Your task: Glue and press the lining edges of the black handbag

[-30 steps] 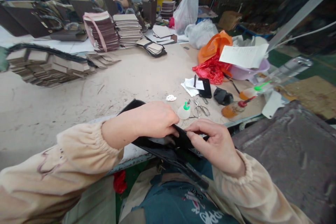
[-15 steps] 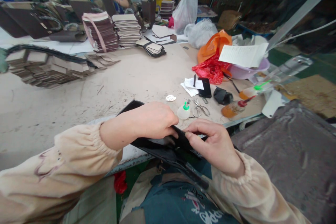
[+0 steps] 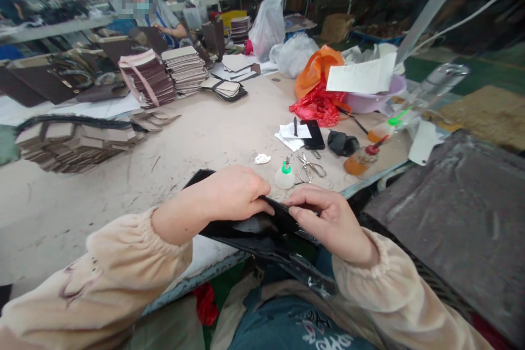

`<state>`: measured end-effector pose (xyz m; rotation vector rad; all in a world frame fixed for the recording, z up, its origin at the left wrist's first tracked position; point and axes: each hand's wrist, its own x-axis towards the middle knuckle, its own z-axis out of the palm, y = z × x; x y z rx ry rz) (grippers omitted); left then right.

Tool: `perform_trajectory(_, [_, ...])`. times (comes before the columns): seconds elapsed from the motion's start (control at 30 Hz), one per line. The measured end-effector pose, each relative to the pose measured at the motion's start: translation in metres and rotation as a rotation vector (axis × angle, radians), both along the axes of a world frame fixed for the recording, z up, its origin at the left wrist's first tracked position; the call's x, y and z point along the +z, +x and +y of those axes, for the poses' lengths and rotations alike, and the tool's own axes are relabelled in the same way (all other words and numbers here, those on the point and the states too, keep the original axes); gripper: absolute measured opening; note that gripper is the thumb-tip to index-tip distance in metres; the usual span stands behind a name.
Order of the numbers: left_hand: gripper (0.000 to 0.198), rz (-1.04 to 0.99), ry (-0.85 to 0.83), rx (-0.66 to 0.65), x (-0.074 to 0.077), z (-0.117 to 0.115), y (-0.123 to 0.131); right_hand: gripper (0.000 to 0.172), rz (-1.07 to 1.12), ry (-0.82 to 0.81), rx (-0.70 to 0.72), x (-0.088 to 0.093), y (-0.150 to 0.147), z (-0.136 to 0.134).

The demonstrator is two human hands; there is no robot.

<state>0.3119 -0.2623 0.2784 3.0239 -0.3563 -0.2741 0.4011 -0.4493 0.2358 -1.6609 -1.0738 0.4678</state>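
Note:
A black leather-like bag piece [image 3: 250, 232] is held over the table's front edge, its top edge pulled apart so the dark inside shows. My left hand [image 3: 235, 194] grips its upper edge, fingers curled over and thumb along the rim. Close by on the right, my right hand [image 3: 324, 219] pinches the same edge between thumb and fingers. A black strap-like part [image 3: 305, 273] hangs toward my lap. Just beyond my hands stand a small white bottle with a green cap [image 3: 284, 176] and a pair of scissors [image 3: 309, 168].
Orange-liquid bottles [image 3: 361, 161] stand on the table's right, near a black phone [image 3: 313, 134] and a red plastic bag [image 3: 315, 106]. Bundled brown pieces [image 3: 82, 142] lie at left, with stacked panels [image 3: 184, 69] behind. A masked person [image 3: 164, 27] sits across the table. A dark covered surface [image 3: 451, 219] is at right.
The camera view has tilted up and shifted, showing more of the background. Both hands keep their grip on the bag piece, with the left thumb now laid along its edge.

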Motion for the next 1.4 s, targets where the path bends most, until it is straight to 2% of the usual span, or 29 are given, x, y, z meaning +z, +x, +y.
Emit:
perform_trajectory(0.23, [0.029,0.007,0.042,0.020,0.003,-0.003,0.001,0.011,-0.023,0.053,-0.095,-0.002,-0.004,0.005])
perform_trajectory(0.43, [0.033,-0.001,0.103,0.025,-0.001,-0.003,0.000,0.014,-0.073,0.056,-0.160,-0.005,-0.008,0.014])
perform_trajectory(0.7, [0.035,0.015,0.132,0.049,-0.001,-0.007,-0.004,0.014,-0.072,0.081,-0.079,-0.006,-0.006,0.013])
perform_trajectory(0.87, [0.034,0.045,0.118,0.042,0.001,-0.008,0.000,0.019,-0.156,0.121,-0.046,-0.006,0.001,0.005])
perform_trajectory(1.13, [0.035,0.077,0.119,0.063,0.002,-0.009,0.003,0.026,-0.167,0.183,-0.004,-0.010,0.006,0.002])
perform_trajectory(1.4, [0.036,0.070,0.054,0.114,0.001,-0.007,0.001,0.023,-0.135,0.261,0.143,-0.013,0.014,-0.009])
